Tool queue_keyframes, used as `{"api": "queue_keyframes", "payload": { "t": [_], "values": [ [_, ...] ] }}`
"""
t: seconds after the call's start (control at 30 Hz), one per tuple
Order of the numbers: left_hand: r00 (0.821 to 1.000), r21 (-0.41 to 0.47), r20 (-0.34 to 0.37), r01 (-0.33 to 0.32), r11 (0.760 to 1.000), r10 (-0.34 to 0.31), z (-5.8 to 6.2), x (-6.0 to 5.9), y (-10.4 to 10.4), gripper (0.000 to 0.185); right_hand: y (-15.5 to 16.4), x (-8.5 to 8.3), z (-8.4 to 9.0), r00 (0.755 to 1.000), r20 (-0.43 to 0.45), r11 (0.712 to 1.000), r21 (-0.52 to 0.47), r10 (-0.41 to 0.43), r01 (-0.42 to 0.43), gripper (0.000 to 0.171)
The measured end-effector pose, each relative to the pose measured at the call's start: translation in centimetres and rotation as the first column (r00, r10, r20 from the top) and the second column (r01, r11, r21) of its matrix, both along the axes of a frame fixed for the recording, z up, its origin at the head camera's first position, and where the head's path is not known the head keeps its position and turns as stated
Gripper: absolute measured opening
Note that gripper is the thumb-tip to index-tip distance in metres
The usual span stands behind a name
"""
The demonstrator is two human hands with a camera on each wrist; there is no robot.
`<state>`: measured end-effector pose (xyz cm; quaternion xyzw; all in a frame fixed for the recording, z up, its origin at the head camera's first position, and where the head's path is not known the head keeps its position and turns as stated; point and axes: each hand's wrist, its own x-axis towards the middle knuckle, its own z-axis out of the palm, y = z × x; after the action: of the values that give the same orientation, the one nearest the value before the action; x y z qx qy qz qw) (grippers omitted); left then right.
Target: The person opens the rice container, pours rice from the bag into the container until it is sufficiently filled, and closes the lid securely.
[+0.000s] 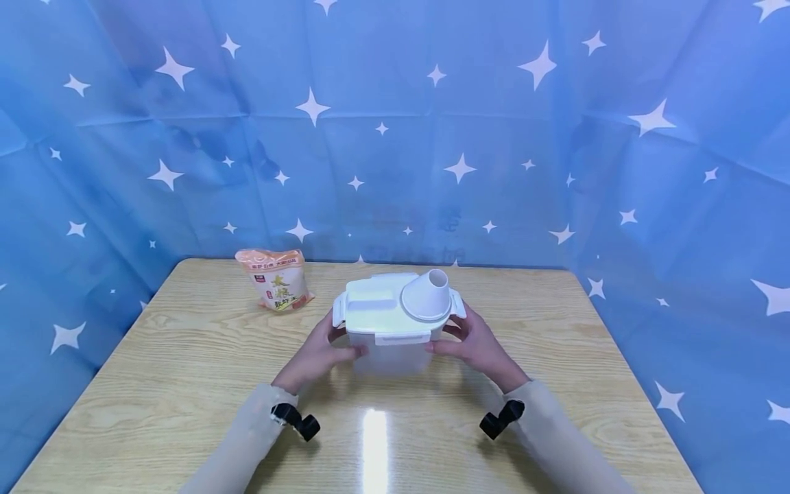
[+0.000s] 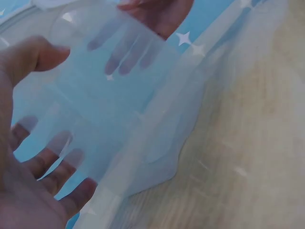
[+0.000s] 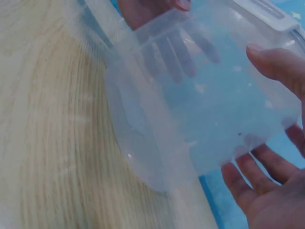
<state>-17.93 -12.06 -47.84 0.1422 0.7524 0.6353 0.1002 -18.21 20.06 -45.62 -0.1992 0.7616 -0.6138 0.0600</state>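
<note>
A clear plastic storage container [image 1: 391,358] with a white lid [image 1: 372,300] sits between my two hands near the middle of the table. On the lid's right part stands a white cone-shaped cup [image 1: 427,296], its narrow open end upward. My left hand [image 1: 322,353] holds the container's left end, thumb on the front wall. From the other end my right hand [image 1: 474,345] holds it the same way. Through the see-through body [image 2: 114,109] in the left wrist view, the other hand's fingers show. The right wrist view has the container's wall [image 3: 214,109] with a white clip [image 3: 269,14] above.
A white and orange plastic bag [image 1: 278,281] with printed lettering stands at the table's back left. The light wood table [image 1: 154,384] ends at the back against a blue curtain [image 1: 382,171] with white stars, which also hangs along both sides.
</note>
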Motion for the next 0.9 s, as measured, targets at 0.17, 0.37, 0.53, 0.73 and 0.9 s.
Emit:
{"api": "queue_keyframes", "payload": {
  "t": [0.17, 0.37, 0.53, 0.73, 0.9],
  "values": [
    [0.999, 0.013, 0.031, 0.040, 0.999, -0.041, -0.1, -0.9, -0.4, 0.091, -0.5, 0.3, -0.3, 0.998, -0.010, 0.998, -0.006, -0.068, 0.068, 0.080],
    [0.997, 0.008, 0.017, 0.071, 0.997, -0.071, -0.2, -1.4, -0.6, 0.087, -0.5, 0.6, -0.4, 0.997, -0.004, 0.997, -0.003, -0.075, 0.075, 0.079],
    [0.996, 0.013, 0.001, 0.094, 0.996, -0.094, -0.2, -1.3, -0.4, 0.084, 0.0, 0.8, 0.0, 0.997, -0.020, 0.996, 0.045, -0.080, 0.081, 0.085],
    [0.995, 0.019, -0.013, 0.096, 0.995, -0.095, -0.5, -1.4, -0.4, 0.081, 0.9, 1.2, 1.1, 0.992, -0.099, 0.993, 0.080, -0.074, 0.082, 0.094],
    [0.997, 0.029, 0.007, 0.081, 0.996, -0.081, -0.7, -1.4, -0.4, 0.083, 1.4, 1.6, 2.3, 0.975, -0.187, 0.977, 0.156, -0.118, 0.148, 0.104]
  ]
}}
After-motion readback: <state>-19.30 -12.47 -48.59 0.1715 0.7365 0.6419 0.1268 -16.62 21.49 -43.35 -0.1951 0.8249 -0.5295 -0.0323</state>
